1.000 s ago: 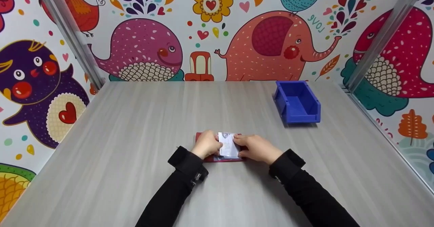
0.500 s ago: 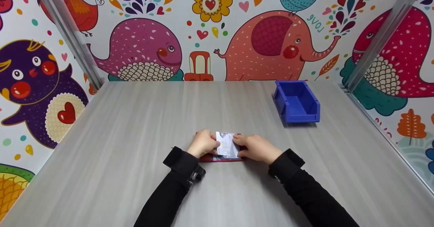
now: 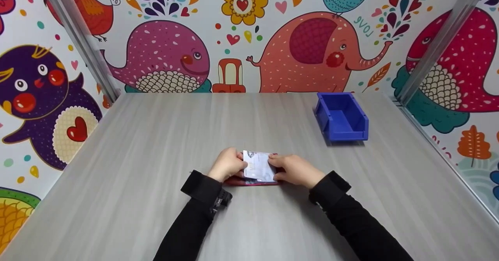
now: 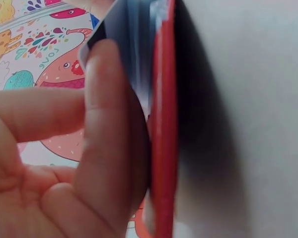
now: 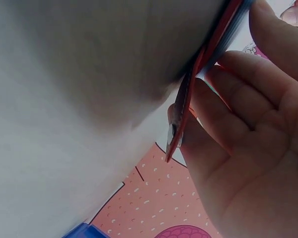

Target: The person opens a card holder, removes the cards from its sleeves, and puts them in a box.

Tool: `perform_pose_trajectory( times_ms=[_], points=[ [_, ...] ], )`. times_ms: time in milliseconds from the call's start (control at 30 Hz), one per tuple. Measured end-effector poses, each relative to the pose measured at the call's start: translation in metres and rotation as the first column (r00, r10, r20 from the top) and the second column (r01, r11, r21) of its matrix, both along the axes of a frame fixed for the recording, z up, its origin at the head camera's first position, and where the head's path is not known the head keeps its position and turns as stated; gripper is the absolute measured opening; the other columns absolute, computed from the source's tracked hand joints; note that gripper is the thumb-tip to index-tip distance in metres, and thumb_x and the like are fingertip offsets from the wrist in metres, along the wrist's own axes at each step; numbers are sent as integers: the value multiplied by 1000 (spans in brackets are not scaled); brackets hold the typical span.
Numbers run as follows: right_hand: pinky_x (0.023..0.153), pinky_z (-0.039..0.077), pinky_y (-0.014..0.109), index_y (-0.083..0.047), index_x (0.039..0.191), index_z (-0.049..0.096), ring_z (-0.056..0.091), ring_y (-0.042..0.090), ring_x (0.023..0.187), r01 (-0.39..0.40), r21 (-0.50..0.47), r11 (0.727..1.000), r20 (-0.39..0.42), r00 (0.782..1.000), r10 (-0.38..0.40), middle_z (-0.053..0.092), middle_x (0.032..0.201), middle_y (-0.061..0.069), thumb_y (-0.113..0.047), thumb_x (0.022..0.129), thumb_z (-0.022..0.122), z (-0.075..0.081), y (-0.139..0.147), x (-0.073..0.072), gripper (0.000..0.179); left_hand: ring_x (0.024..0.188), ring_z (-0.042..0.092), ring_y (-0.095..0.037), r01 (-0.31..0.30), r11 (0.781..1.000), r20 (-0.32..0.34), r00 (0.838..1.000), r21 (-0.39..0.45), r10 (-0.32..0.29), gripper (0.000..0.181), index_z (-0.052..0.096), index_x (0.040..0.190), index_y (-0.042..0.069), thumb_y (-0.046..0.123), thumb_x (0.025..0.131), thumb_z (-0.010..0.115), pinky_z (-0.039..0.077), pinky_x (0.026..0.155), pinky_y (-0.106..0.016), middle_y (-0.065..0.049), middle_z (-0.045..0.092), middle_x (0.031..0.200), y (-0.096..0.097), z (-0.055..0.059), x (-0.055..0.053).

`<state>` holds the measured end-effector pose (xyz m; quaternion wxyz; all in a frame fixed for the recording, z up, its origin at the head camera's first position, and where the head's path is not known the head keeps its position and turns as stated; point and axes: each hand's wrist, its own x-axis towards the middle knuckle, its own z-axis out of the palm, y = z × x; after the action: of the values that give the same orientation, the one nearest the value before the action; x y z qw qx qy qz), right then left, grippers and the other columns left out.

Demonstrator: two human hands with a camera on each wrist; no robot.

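A red card holder (image 3: 234, 182) with clear sleeves lies on the table in front of me. A white card (image 3: 258, 166) with printing is on top of it. My left hand (image 3: 227, 164) pinches the card at its left edge. From the right, my right hand (image 3: 295, 169) grips the holder, its fingertips also over the card's right side. In the left wrist view the holder's red cover (image 4: 164, 124) stands beside the left fingers, with the sleeves (image 4: 136, 44) fanned above. In the right wrist view a flap with a metal snap (image 5: 173, 134) is at the right fingers. The card's right end is partly hidden.
A blue plastic bin (image 3: 342, 117) stands at the back right of the wood-grain table (image 3: 156, 136). Walls printed with cartoon animals (image 3: 312, 54) enclose the back and sides, with metal posts (image 3: 80, 38) at the corners.
My left hand has shifted a little to the left, and the card's left edge has moved with it, so more of the card shows. The right hand has stayed in place.
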<state>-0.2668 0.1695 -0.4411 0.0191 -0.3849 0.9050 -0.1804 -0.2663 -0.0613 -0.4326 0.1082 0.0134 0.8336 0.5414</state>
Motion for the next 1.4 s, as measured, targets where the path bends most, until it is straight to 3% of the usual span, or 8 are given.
perform_pose_trajectory(
  times_ms=[467,700,1100,1400],
  points=[
    [98,46,46,5,129,62,56,36,122,-1,7,1000,-18,1000,1,57,133,23,-8,84,76,-1,0,0,49,52,57,-15,-18,1000,-3,1000,-6,18,11,54,82,-4,-13,79,59,54,49,-24,-10,53,79,-4,-1,1],
    [100,45,46,5,128,62,55,36,123,-9,11,1000,-30,1000,9,57,133,23,-8,83,77,-1,0,0,49,51,59,-12,0,1000,-9,1000,-29,0,11,55,73,-2,-11,78,57,52,48,-21,-7,57,73,-7,-1,1],
    [101,44,47,7,129,61,54,37,123,-7,0,1000,-20,1000,7,57,133,24,-8,84,76,-1,0,0,50,53,59,-13,-8,1000,6,1000,-8,8,14,55,73,0,-12,79,57,53,49,-22,-7,56,74,-11,0,-1],
    [100,45,47,7,129,61,55,38,123,-7,4,1000,-22,1000,7,57,133,24,-8,84,76,-1,0,0,49,54,60,-14,-18,1000,1,1000,25,18,5,57,79,-7,-12,80,57,55,51,-24,-8,57,74,-15,2,-1]
  ],
)
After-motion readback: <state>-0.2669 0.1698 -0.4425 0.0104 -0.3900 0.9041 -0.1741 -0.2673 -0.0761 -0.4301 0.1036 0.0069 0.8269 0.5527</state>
